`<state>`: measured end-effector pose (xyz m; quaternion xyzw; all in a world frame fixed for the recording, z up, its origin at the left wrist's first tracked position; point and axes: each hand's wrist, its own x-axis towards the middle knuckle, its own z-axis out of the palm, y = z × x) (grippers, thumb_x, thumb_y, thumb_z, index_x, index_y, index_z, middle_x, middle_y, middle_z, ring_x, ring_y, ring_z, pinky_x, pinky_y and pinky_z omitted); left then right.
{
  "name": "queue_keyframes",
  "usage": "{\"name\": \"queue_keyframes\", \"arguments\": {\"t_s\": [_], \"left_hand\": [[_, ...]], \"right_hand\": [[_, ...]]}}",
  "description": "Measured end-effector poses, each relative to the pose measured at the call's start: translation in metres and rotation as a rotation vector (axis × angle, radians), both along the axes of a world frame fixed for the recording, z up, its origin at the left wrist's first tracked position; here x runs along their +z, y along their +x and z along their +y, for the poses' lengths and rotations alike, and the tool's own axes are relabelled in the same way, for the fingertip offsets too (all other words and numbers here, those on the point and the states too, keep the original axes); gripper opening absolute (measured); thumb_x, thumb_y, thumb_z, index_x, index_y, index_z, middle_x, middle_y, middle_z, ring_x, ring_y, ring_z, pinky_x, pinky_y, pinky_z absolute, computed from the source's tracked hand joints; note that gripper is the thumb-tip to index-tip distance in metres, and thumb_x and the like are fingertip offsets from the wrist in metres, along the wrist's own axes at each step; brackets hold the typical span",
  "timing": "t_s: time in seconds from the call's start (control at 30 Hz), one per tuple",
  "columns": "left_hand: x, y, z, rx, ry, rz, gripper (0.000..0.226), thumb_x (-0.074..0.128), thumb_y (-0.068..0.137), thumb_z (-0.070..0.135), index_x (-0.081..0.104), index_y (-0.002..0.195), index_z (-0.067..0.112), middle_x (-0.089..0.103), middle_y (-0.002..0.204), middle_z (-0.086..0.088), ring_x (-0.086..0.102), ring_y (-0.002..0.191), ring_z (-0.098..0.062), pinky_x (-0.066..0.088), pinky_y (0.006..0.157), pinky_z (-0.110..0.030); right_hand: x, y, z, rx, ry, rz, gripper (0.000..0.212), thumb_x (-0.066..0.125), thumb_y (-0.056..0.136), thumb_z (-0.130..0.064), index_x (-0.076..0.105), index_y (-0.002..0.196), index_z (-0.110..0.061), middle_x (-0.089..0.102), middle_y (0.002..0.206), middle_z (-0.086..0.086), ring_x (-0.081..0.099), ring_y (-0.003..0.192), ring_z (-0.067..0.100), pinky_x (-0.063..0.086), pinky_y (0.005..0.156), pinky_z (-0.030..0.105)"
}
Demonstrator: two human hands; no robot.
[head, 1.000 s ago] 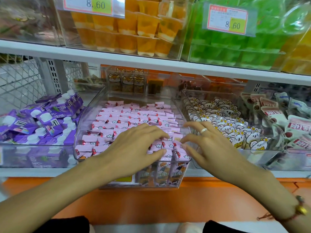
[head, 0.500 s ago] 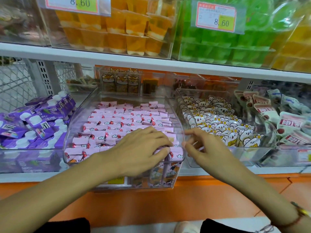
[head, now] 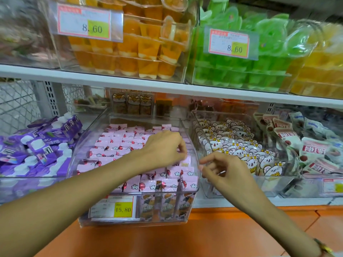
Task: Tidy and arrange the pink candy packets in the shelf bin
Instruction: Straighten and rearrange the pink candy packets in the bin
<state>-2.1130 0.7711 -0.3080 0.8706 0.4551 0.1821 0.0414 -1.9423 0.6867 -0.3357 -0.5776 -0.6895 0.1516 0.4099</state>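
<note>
- Price tags read: yellow-and-white tag on the bin front (head: 113, 207) said "15.80"; two red-bordered tags on the upper shelf (head: 84, 22) and (head: 229, 42) both said "8.60". Other print was too small to read.
- Clear curved-front acrylic shelf bin (head: 193, 145) sat on the lower shelf, centre, between a bin of purple spouted pouches (head: 37, 143) and a bin of white bear-print packets (head: 233, 145).
- Small pink glossy candy packets (head: 115, 143) filled that bin in rough rows, flat rectangles with red and white cloud print, long axes mostly running left-right. Front-row ones stood more upright against the bin wall.
- Your left hand (head: 163, 149) was over the right-front part of the bin, fingers curled down and pinching a pink packet at the fingertips by the right wall.
- Your right hand (head: 222, 169) hovered just outside the bin's right front corner, fingers loosely curled, holding nothing that I could see. A bracelet (head: 323, 248) was on that wrist.
- Upper shelf: clear tubs of orange jelly cups (head: 130, 47) and green jelly cups (head: 241, 71), moulded plastic with film lids.
- Far right: white-and-red wrapped packets (head: 313, 151), print unreadable.
- Orange shelf base (head: 167, 238) ran below the bin.
</note>
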Motion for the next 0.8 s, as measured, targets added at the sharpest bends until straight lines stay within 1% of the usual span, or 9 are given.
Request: {"name": "queue_keyframes", "arguments": {"t_s": [0.07, 0.13, 0.27, 0.37, 0.47, 0.57, 0.67, 0.73, 0.8], "left_hand": [[-0.002, -0.001, -0.002, 0.02, 0.004, -0.137, 0.013, 0.06, 0.089, 0.034, 0.072, 0.089, 0.028, 0.07, 0.095, 0.01, 0.063, 0.09, -0.011, 0.049, 0.07, -0.028], [-0.002, -0.004, -0.008, 0.018, 0.014, -0.364, 0.013, 0.058, 0.091, 0.031, 0.071, 0.09, 0.028, 0.07, 0.092, 0.012, 0.064, 0.092, -0.008, 0.051, 0.073, -0.027], [0.008, -0.01, -0.024, 0.021, 0.01, -0.81, 0.01, 0.06, 0.091, 0.024, 0.069, 0.093, 0.026, 0.068, 0.091, 0.014, 0.063, 0.089, -0.002, 0.053, 0.084, -0.03], [0.013, -0.021, -0.036, 0.038, -0.032, -1.137, 0.008, 0.059, 0.092, 0.019, 0.066, 0.092, 0.022, 0.07, 0.089, 0.005, 0.067, 0.086, -0.011, 0.056, 0.076, -0.026], [0.01, -0.034, -0.048, 0.095, -0.167, -1.407, 0.012, 0.054, 0.095, 0.018, 0.066, 0.097, 0.017, 0.071, 0.084, 0.003, 0.067, 0.08, -0.002, 0.053, 0.07, -0.014], [0.003, -0.04, -0.057, 0.123, -0.402, -1.515, 0.016, 0.055, 0.094, 0.021, 0.069, 0.1, 0.016, 0.074, 0.088, 0.003, 0.067, 0.087, 0.002, 0.053, 0.067, -0.012], [0.0, -0.042, -0.063, 0.065, -0.634, -1.573, 0.019, 0.057, 0.093, 0.023, 0.074, 0.091, 0.015, 0.075, 0.094, 0.001, 0.068, 0.093, -0.005, 0.055, 0.068, -0.016], [0.0, -0.043, -0.063, 0.07, -0.646, -1.542, 0.019, 0.056, 0.093, 0.024, 0.072, 0.096, 0.015, 0.073, 0.1, 0.001, 0.068, 0.091, -0.005, 0.056, 0.069, -0.019], [0.0, -0.048, -0.061, 0.083, -0.49, -1.364, 0.021, 0.052, 0.095, 0.031, 0.063, 0.111, 0.023, 0.066, 0.113, 0.007, 0.066, 0.092, 0.001, 0.056, 0.074, -0.021]], "right_hand": [[0.0, 0.0, 0.0, 0.002, -0.003, -0.009, 0.009, 0.065, 0.081, -0.023, 0.064, 0.077, -0.031, 0.064, 0.06, -0.007, 0.061, 0.058, 0.009, 0.053, 0.062, 0.036], [0.001, -0.001, 0.0, -0.004, -0.004, -0.02, 0.009, 0.065, 0.081, -0.023, 0.064, 0.077, -0.031, 0.064, 0.06, -0.008, 0.061, 0.058, 0.008, 0.053, 0.062, 0.035], [0.004, -0.004, -0.001, -0.033, 0.027, -0.003, 0.011, 0.065, 0.083, -0.021, 0.065, 0.087, -0.031, 0.063, 0.064, -0.012, 0.058, 0.06, 0.003, 0.047, 0.058, 0.023], [0.012, -0.011, -0.004, -0.066, 0.15, 0.042, 0.014, 0.06, 0.086, -0.026, 0.063, 0.099, -0.032, 0.062, 0.078, -0.017, 0.058, 0.073, 0.001, 0.045, 0.059, 0.02], [0.019, -0.024, -0.01, -0.005, 0.251, 0.053, 0.021, 0.061, 0.087, -0.033, 0.059, 0.107, -0.033, 0.061, 0.093, -0.02, 0.058, 0.09, 0.002, 0.046, 0.069, 0.019], [0.021, -0.04, -0.016, 0.101, 0.266, -0.079, 0.044, 0.067, 0.083, -0.043, 0.046, 0.122, -0.04, 0.052, 0.115, -0.021, 0.05, 0.108, -0.002, 0.041, 0.084, 0.013], [0.025, -0.052, -0.017, 0.173, 0.302, -0.114, 0.047, 0.073, 0.081, -0.03, 0.051, 0.122, -0.033, 0.057, 0.115, -0.013, 0.055, 0.105, 0.004, 0.048, 0.082, 0.026], [0.029, -0.055, -0.017, 0.14, 0.293, 0.047, 0.034, 0.075, 0.08, -0.02, 0.06, 0.11, -0.026, 0.066, 0.101, -0.008, 0.063, 0.088, 0.006, 0.051, 0.073, 0.024], [0.036, -0.055, -0.016, 0.126, 0.134, 0.38, 0.026, 0.074, 0.079, -0.021, 0.062, 0.102, -0.019, 0.071, 0.089, 0.003, 0.068, 0.072, 0.015, 0.052, 0.061, 0.022]]}}
